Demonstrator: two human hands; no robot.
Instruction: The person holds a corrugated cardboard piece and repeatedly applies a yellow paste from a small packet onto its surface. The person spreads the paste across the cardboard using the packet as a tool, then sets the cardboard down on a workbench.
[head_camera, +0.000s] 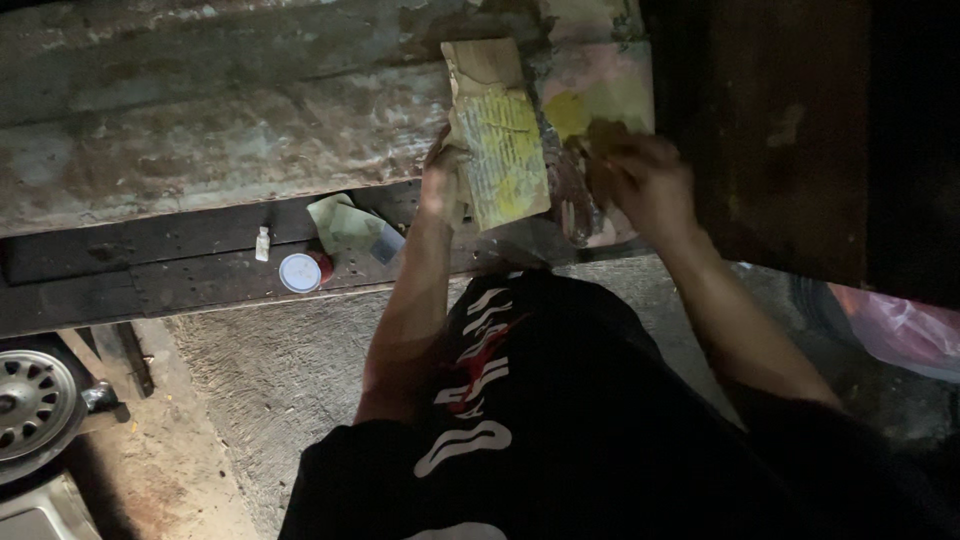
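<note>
Much of the scene was dim; the right side of the view lay almost black, and the right hand (645, 180) was blurred, so whether it was open or closed could not be told; it rested against the rusty metal panel (220, 130), just beside a yellowish smear of paste (570, 112), and anything it might have held was hidden. The left hand (442, 185) was partly covered by the one piece of stained cardboard (500, 140) it gripped by the lower left edge, holding it flat against the panel; the board's face was coated yellow. On the dark ledge (150, 275) below stood one small round tin (302, 271) with a pale lid, its contents concealed; just beside it lay one small white bottle (262, 243) and a crumpled paper wrapper (350, 228). One wheel (30, 405) was cut off at the left edge; a pink plastic bag (900, 325) was cut off at the right. The person's dark shirt filled the bottom.
</note>
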